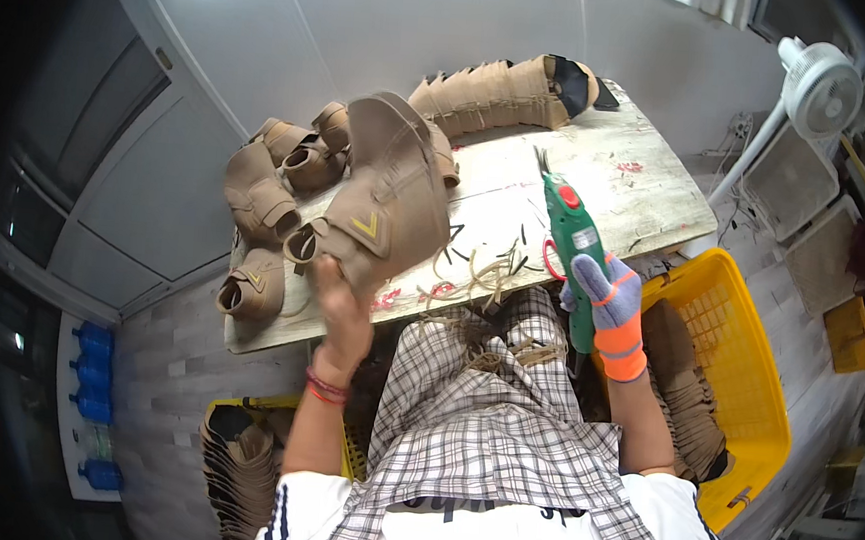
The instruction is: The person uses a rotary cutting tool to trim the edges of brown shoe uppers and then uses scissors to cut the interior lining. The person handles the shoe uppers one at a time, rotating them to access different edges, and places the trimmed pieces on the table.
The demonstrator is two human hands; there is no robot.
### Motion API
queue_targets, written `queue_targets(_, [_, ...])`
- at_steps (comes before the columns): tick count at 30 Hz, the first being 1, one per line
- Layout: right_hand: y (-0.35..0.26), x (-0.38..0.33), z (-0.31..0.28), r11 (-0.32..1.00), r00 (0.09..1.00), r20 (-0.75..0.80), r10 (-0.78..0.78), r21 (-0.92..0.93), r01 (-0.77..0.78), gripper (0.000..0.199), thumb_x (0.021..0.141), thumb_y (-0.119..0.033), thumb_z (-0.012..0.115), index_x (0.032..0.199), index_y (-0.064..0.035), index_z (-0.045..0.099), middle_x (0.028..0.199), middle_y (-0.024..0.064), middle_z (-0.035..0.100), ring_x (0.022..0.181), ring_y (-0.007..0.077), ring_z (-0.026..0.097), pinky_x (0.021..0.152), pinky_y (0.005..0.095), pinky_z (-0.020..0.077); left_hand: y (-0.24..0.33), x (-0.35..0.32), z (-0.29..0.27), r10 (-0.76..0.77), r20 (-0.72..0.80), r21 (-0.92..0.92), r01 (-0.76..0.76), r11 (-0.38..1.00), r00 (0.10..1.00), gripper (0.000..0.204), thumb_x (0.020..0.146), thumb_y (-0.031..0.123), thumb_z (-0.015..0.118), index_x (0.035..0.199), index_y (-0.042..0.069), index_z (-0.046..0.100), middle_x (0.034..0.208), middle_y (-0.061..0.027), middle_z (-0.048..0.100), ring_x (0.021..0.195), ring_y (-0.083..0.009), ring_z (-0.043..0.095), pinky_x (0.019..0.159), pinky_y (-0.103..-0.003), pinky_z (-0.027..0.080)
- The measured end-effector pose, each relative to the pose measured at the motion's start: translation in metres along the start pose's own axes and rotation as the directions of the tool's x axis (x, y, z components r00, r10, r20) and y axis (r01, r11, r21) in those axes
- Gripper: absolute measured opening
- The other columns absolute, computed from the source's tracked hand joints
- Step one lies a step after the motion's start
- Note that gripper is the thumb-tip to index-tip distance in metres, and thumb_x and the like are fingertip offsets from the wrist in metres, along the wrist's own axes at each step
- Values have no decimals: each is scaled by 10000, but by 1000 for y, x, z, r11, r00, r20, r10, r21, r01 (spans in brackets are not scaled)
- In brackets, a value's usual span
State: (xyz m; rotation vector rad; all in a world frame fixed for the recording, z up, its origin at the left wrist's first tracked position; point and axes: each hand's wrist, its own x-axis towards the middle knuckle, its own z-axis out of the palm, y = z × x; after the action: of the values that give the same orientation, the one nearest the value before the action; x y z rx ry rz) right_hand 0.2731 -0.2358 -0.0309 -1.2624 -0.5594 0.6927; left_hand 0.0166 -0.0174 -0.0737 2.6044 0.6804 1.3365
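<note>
In my bare left hand (342, 316) is a tan boot upper (402, 203) with a yellow V-shaped mark, lifted above the near left part of the table. My fingers grip its lower edge and are partly hidden behind it. My right hand (612, 308), in a grey and orange glove, is wrapped round green powered snips (578, 225) with a red button. Their narrow metal tips point up and away, apart from the upper. Several more tan uppers (257, 193) stand on the table's left side, beside the held one.
A long row of nested tan pieces (495, 94) lies along the table's (600, 166) far edge. Cord scraps (487, 274) and red-handled scissors (552, 258) are near the front. Yellow crates (762, 363) with stacked pieces flank my legs. A white fan (821, 92) stands right.
</note>
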Motion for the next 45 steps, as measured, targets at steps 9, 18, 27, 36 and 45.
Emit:
queue_targets(9, [20, -8, 3, 998, 1000, 26, 3, -60, -2, 301, 855, -265, 738, 970, -9, 629, 718, 1, 609, 562, 71, 552, 511, 216, 432, -108, 96, -41, -287, 13, 357, 263, 896, 958, 247, 845, 138, 687, 772, -70, 576, 785, -193, 631, 752, -362, 577, 699, -407, 471])
queue_targets(18, [31, -9, 20, 946, 992, 102, -73, -309, 102, 399, 791, -296, 797, 988, 17, 648, 708, 24, 650, 592, 63, 586, 543, 218, 472, -35, 65, -25, -555, 90, -952, 236, 197, 827, 269, 879, 23, 662, 1146, 2, 640, 1099, -65, 681, 952, -173, 633, 860, -315, 495])
queue_targets(27, [33, -19, 31, 820, 954, 132, -269, -488, 299, 478, 731, -342, 835, 999, 12, 656, 742, 67, 686, 654, 86, 633, 585, 240, 513, 23, 57, 20, -357, 297, -952, 244, -186, 886, 299, 939, 27, 559, 1235, -9, 575, 1208, -121, 630, 1094, -230, 619, 945, -392, 512])
queue_targets(36, [31, -23, 28, 911, 980, 104, -170, -363, 196, 456, 759, -328, 814, 1004, 18, 647, 721, 45, 669, 617, 71, 608, 558, 225, 490, 38, 49, 42, -351, 288, -951, 308, 0, 891, 306, 909, 19, 607, 1213, -17, 597, 1171, -100, 651, 1058, -193, 623, 913, -328, 508])
queue_targets(45, [22, -13, 26, 969, 994, 69, -86, -226, 99, 388, 808, -322, 778, 934, 23, 653, 653, 21, 630, 561, 53, 589, 503, 216, 465, 47, 32, 45, -57, 69, -471, 83, 878, 996, 103, 866, 24, 659, 951, -33, 675, 764, -122, 666, 675, -249, 627, 600, -348, 480])
